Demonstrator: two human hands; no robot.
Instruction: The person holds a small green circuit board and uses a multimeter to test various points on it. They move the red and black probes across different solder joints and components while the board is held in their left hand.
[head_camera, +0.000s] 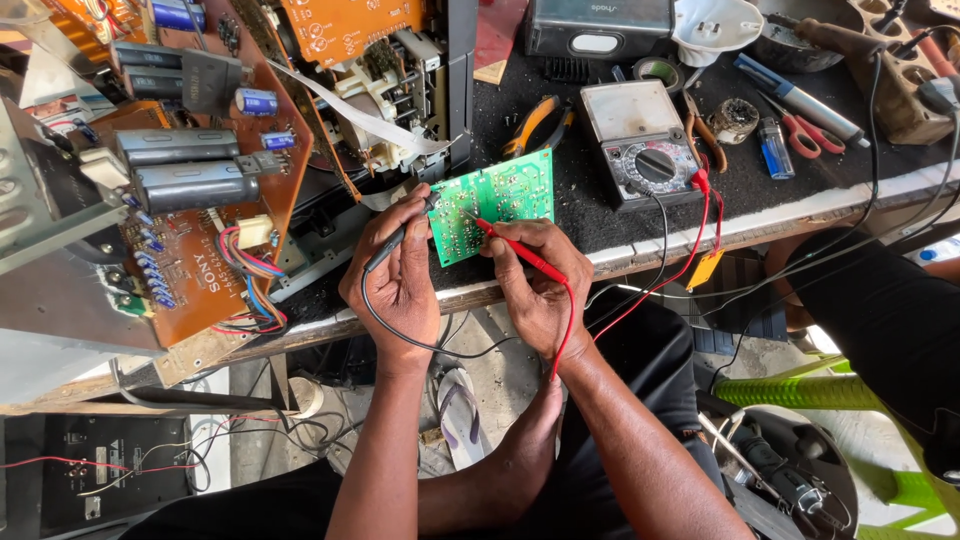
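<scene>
Green circuit board (492, 205) lies on the dark-topped counter (640, 225) near its front edge, long axis tilted, running lower-left to upper-right. Left hand (395, 275) fingers pinch a black probe (400, 237), right hand (535, 280) fingers pinch a red probe (520, 252), both tips on the board. Behind sit a meter (640, 140), pliers (535, 125), scissors (800, 130); concrete floor below.

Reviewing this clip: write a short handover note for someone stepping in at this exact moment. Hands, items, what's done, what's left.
Left hand: holds the black probe, tip at the green circuit board's left edge.
Right hand: holds the red probe, tip on the board face.
Board leans at the bench edge; both leads run to the analog multimeter just right of it.
Done: both probes placed.
Left: how many points remain cannot be told.
</scene>
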